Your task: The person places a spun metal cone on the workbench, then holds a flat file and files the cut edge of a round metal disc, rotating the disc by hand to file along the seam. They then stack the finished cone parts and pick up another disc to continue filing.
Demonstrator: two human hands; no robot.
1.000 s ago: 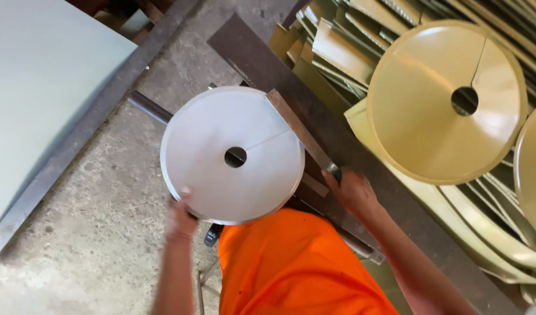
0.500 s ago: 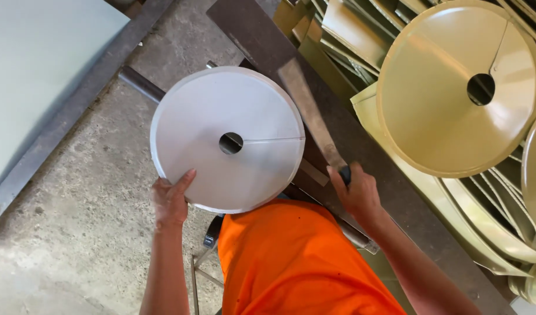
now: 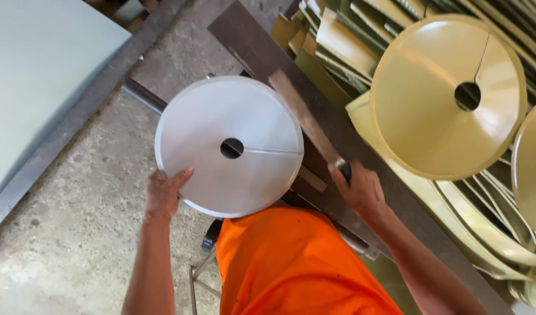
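Fingers point(image 3: 177, 177) of the left hand point(image 3: 163, 195) are pinching the lower left rim of a white metal disc point(image 3: 229, 146), holding it over a dark steel bar point(image 3: 315, 125). Right hand point(image 3: 361, 189) is closing around a dark-handled flat tool point(image 3: 309, 122) lying just beside the disc. Cream cone-shaped discs point(image 3: 446, 96) are sitting stacked at the right.

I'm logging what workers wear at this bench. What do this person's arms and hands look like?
Both arms are bare to the frame's edge, with no sleeves showing. The left hand and right hand are bare too: no gloves, and no watch, ring or band that I can see. The only clothing in view is a bright orange garment between the arms.
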